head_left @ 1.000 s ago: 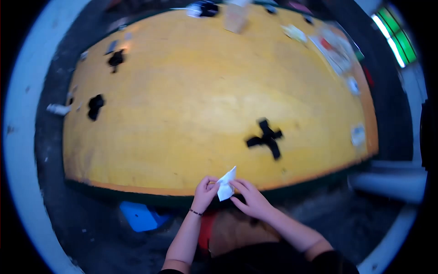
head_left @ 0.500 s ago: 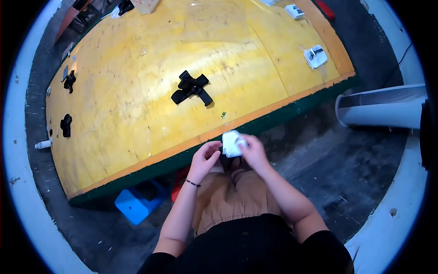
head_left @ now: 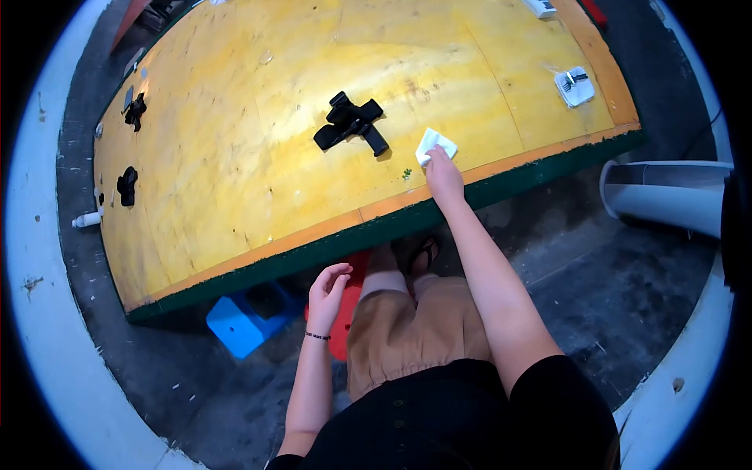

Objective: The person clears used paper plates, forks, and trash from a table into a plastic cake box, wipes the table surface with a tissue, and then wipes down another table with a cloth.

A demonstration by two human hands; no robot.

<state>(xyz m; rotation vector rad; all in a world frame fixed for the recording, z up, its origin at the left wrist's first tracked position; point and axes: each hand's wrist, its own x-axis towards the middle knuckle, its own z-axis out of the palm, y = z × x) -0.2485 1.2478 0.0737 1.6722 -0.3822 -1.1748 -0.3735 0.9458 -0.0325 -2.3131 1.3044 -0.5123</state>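
My right hand (head_left: pixel 445 176) reaches over the table's front edge and pinches a folded white tissue (head_left: pixel 433 143) by its near side. The tissue is on or just above the yellow tabletop (head_left: pixel 258 164); I cannot tell which. A small cluster of green bits (head_left: pixel 406 174) lies just left of that hand. Farther left rests a black strap bundle (head_left: pixel 352 125) with crossing arms. My left hand (head_left: pixel 327 294) hangs in front of the table beside my lap, its fingers loosely bent, thumb apart, holding nothing.
Two small black items (head_left: pixel 135 112) (head_left: pixel 128 186) lie near the table's left end, beside a white bottle (head_left: pixel 86 220). A white packet (head_left: pixel 574 86) sits at the right. Below are a blue stool (head_left: pixel 244 321) and a red stool (head_left: pixel 340 329). A white cylindrical object (head_left: pixel 666 192) stands right of the table.
My right hand has carried the tissue forward and right, from above my lap onto the table area. My left hand has moved away from it, down and left. The view has shifted slightly.
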